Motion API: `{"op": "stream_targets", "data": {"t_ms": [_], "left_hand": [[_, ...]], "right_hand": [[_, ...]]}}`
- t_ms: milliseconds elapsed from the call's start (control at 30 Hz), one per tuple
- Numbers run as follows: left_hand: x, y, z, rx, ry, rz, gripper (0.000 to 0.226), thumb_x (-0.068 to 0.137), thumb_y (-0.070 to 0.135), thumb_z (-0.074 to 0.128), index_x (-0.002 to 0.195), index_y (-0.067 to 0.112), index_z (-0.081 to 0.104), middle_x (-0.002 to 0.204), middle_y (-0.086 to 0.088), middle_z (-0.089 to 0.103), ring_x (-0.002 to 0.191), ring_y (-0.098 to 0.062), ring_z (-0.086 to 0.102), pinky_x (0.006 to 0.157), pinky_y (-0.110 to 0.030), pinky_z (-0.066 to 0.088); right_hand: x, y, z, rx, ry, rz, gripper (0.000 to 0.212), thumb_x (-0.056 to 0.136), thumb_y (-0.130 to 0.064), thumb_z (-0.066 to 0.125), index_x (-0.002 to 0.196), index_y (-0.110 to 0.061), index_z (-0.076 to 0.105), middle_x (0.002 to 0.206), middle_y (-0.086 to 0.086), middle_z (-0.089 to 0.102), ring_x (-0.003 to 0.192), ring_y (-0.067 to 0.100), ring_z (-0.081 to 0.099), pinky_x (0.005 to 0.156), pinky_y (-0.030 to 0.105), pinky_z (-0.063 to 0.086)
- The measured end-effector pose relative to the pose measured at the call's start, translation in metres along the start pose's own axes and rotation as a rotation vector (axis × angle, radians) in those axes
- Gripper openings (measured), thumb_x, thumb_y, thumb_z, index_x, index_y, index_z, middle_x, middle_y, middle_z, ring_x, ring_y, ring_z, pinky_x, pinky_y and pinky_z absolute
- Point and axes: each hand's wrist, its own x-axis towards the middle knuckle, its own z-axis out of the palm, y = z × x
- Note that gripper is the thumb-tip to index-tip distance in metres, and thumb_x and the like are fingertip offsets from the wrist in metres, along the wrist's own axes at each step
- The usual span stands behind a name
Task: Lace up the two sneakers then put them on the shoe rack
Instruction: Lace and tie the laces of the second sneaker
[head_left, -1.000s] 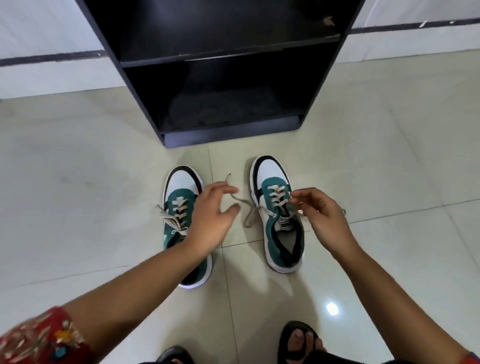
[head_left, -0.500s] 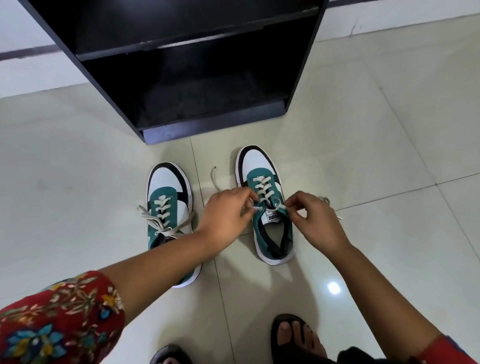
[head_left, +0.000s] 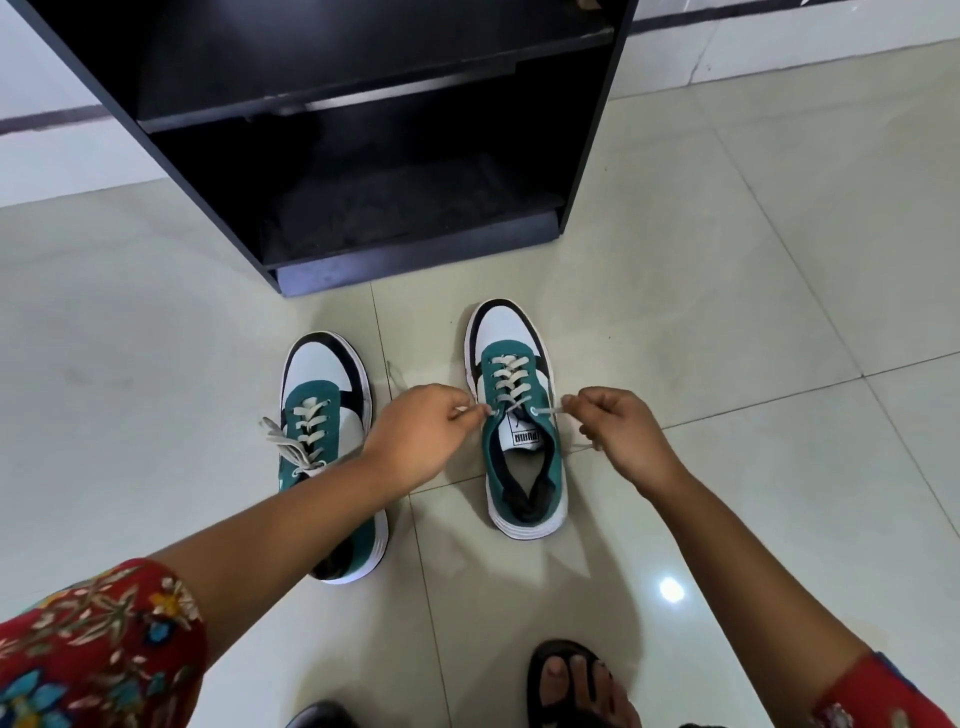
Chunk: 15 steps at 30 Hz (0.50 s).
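Head view: we list two green-and-white sneakers on the tiled floor (head_left: 727, 260), toes toward the black shoe rack (head_left: 363, 156). Right sneaker (head_left: 519, 457): our left hand (head_left: 415, 441) and right hand (head_left: 623, 436) each pinch a lace end (head_left: 545, 411), pulled sideways. Left sneaker (head_left: 322, 415): just left, untouched, laces loose.

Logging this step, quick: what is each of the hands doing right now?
Left hand: closed, pinching one lace end of the right sneaker.
Right hand: closed, pinching that sneaker's other lace end.
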Motion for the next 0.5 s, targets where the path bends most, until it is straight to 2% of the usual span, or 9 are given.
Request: {"op": "stream_targets", "data": {"t_ms": [67, 133, 167, 233, 367, 433, 500], "left_hand": [[0.000, -0.012, 0.002, -0.161, 0.008, -0.075, 0.052, 0.089, 0.036, 0.055, 0.045, 0.020, 0.032, 0.041, 0.003, 0.031, 0.043, -0.014, 0.045, 0.055, -0.031, 0.032], [-0.002, -0.020, 0.003, -0.273, 0.010, -0.123, 0.054, 0.088, 0.032, 0.058, 0.043, 0.021, 0.031, 0.042, 0.004, 0.027, 0.037, -0.007, 0.035, 0.056, -0.031, 0.026], [-0.003, -0.023, 0.004, -0.306, 0.007, -0.130, 0.053, 0.089, 0.030, 0.059, 0.044, 0.021, 0.031, 0.043, 0.005, 0.026, 0.035, -0.006, 0.034, 0.054, -0.030, 0.025], [-0.005, -0.029, 0.005, -0.331, 0.004, -0.126, 0.051, 0.089, 0.027, 0.058, 0.046, 0.018, 0.032, 0.041, 0.006, 0.027, 0.034, -0.006, 0.033, 0.052, -0.029, 0.024], [-0.008, -0.042, 0.006, -0.331, -0.012, -0.119, 0.048, 0.090, 0.029, 0.057, 0.049, 0.016, 0.035, 0.035, 0.006, 0.028, 0.038, -0.008, 0.026, 0.054, -0.031, 0.025], [-0.008, -0.044, 0.008, -0.331, -0.004, -0.119, 0.048, 0.090, 0.031, 0.057, 0.050, 0.016, 0.035, 0.037, 0.006, 0.027, 0.039, -0.008, 0.026, 0.055, -0.031, 0.026], [-0.007, -0.045, 0.007, -0.273, 0.008, -0.111, 0.047, 0.090, 0.033, 0.056, 0.051, 0.016, 0.036, 0.042, 0.006, 0.028, 0.042, -0.010, 0.028, 0.056, -0.032, 0.028]], "right_hand": [[-0.001, 0.007, -0.005, 0.029, 0.016, 0.037, 0.043, 0.087, -0.025, 0.059, 0.060, 0.003, 0.041, 0.052, 0.002, 0.031, 0.057, 0.021, 0.033, 0.063, 0.033, 0.031], [-0.003, 0.012, -0.010, 0.034, 0.016, 0.051, 0.043, 0.087, -0.024, 0.058, 0.057, -0.003, 0.037, 0.050, -0.001, 0.027, 0.051, 0.018, 0.027, 0.060, 0.031, 0.029], [-0.004, 0.013, -0.011, 0.021, 0.016, 0.050, 0.043, 0.088, -0.024, 0.058, 0.056, -0.003, 0.037, 0.051, 0.002, 0.028, 0.050, 0.017, 0.026, 0.057, 0.031, 0.027], [-0.007, 0.015, -0.012, -0.009, 0.017, 0.031, 0.045, 0.089, -0.024, 0.057, 0.059, 0.002, 0.037, 0.056, 0.011, 0.030, 0.050, 0.017, 0.027, 0.053, 0.030, 0.025], [-0.006, 0.018, -0.016, -0.059, 0.022, 0.005, 0.043, 0.089, -0.025, 0.057, 0.058, -0.005, 0.037, 0.055, 0.005, 0.028, 0.046, 0.011, 0.025, 0.044, 0.020, 0.022], [-0.005, 0.017, -0.017, -0.073, 0.015, -0.003, 0.045, 0.089, -0.026, 0.057, 0.057, -0.002, 0.037, 0.057, 0.010, 0.031, 0.049, 0.013, 0.028, 0.048, 0.025, 0.024], [-0.006, 0.017, -0.015, -0.074, 0.018, 0.000, 0.046, 0.090, -0.027, 0.057, 0.053, -0.009, 0.035, 0.055, 0.008, 0.031, 0.050, 0.014, 0.028, 0.052, 0.029, 0.024]]}}
